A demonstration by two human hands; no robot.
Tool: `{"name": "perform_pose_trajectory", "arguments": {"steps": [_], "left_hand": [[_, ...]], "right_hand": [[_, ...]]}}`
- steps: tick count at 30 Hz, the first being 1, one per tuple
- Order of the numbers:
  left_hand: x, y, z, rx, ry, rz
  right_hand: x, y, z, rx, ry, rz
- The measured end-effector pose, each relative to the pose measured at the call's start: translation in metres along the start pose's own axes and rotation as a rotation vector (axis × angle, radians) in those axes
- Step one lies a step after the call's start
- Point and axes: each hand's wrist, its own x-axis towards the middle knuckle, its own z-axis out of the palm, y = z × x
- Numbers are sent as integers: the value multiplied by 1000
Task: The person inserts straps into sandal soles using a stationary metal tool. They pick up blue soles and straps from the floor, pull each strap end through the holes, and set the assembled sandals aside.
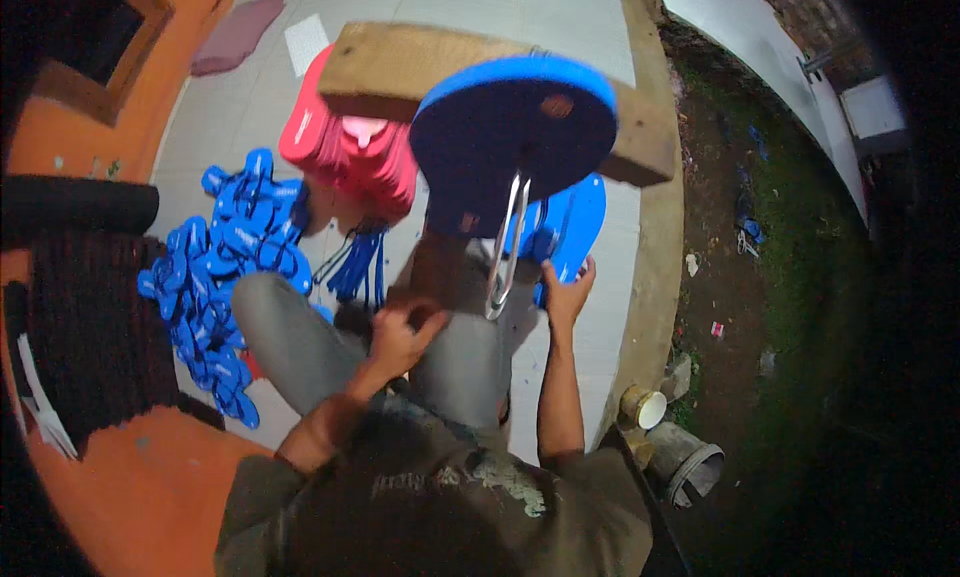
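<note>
Two hands, apart. Right hand (568,285) narrowed, thumb and fingers pinching the near end of a blue sole (584,215), partly hidden behind a blue-edged, dark-faced slab (500,127). Left hand (398,339) loosely curled over the lap; cannot tell if it holds anything. Metal loop (493,312) before the slab; wooden beam (400,65) behind. Further left: blue straps (366,267), red soles (372,167), sandal heap (225,262). Handling, as judged: hold the sole by its edge, steady and unbent, fingers clear of the loop.
</note>
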Motion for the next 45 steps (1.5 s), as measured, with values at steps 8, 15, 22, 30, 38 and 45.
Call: {"name": "perform_pose_trajectory", "arguments": {"steps": [8, 15, 22, 30, 38, 45], "left_hand": [[14, 38, 12, -191, -18, 31], [0, 32, -13, -197, -199, -89], [-13, 44, -28, -298, -218, -15], [36, 132, -82, -273, -13, 1010], [64, 156, -90, -246, 80, 1152], [69, 151, -89, -203, 78, 1076]], "right_hand": [[-162, -92, -67, 246, -461, -100], [-118, -137, -36, 289, -637, -115], [-128, -112, -40, 463, -592, 103], [-110, -214, -61, 702, -494, -900], [-83, -243, -54, 771, -402, -1122], [-76, -243, -59, 684, -509, -1070]]}}
